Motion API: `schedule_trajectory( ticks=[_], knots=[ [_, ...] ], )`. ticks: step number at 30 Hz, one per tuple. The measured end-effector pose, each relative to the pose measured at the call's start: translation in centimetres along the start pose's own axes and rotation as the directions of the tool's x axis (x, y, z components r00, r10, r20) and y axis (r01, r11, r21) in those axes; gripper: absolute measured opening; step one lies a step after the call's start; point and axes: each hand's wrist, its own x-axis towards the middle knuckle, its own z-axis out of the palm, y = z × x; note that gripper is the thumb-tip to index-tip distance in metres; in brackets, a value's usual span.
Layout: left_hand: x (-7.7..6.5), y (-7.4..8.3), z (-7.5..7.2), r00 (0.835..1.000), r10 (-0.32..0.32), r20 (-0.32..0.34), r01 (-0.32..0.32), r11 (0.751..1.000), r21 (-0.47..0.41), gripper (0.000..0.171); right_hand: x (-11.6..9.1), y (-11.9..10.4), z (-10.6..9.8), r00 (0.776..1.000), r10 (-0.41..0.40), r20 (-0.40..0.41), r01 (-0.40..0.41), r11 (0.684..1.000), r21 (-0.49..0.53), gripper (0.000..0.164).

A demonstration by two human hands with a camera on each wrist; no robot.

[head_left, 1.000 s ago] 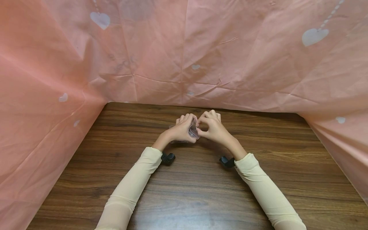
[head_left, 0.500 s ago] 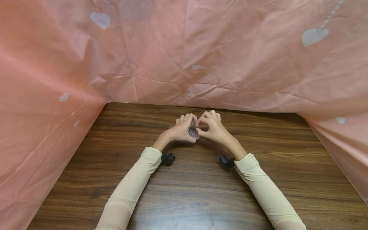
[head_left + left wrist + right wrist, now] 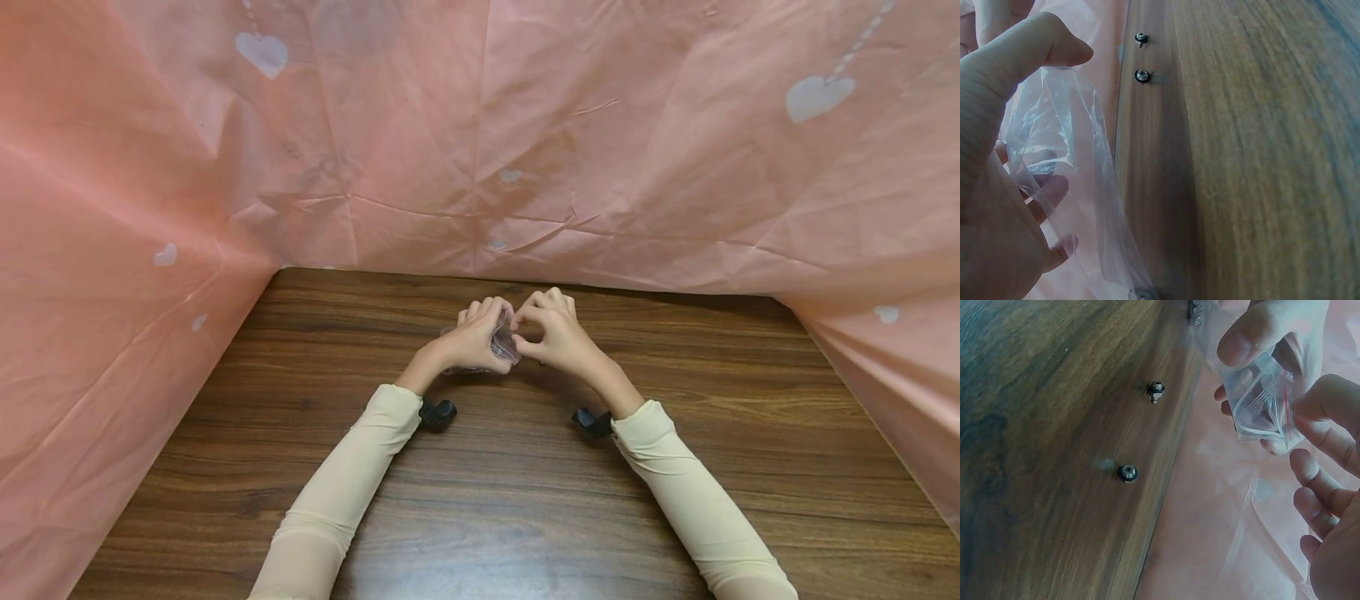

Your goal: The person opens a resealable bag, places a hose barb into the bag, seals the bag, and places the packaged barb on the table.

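A clear zip bag (image 3: pixel 504 340) with a thin red line along its mouth stands partly spread between the hands. My left hand (image 3: pixel 474 340) grips it, thumb on the near side and fingers behind the film. On the right, the thumb and index finger of my right hand (image 3: pixel 561 333) are curled in at the bag's mouth and appear to pinch its lip; the other fingers are loosely bent. In the right wrist view, two small metal fittings with dark rings, an upper fitting (image 3: pixel 1155 390) and a lower fitting (image 3: pixel 1127 473), are on the table, apart from both hands.
Small metal pieces (image 3: pixel 1196 311) show near the bag's bottom end. The brown wood-grain table (image 3: pixel 480 500) ends at a pink sheet (image 3: pixel 480 167) with white hearts, which hangs behind and on both sides. Black wrist cameras, a left camera (image 3: pixel 438 414) and a right camera (image 3: pixel 592 422), sit below the wrists.
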Motion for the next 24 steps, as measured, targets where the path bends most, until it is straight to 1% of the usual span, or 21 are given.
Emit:
schedule_trajectory(
  ticks=[10, 20, 24],
  knots=[
    [-0.1, -0.1, 0.1, 1.0, 0.005, -0.005, -0.005, 1.0, -0.007, 0.075, 0.0, 0.0, -0.2, 1.0, 0.004, -0.002, -0.004, 1.0, 0.002, 0.009],
    [0.0, 0.0, 0.2, 1.0, 0.008, -0.02, -0.008, 1.0, 0.008, 0.077, 0.2, 0.3, -1.2, 1.0, 0.012, -0.022, -0.012, 1.0, -0.018, 0.009],
    [0.1, 0.0, 0.1, 1.0, 0.009, -0.02, -0.009, 1.0, 0.012, 0.077, 0.1, 0.6, -1.6, 1.0, 0.028, -0.01, -0.028, 0.999, -0.04, 0.01]
  ],
)
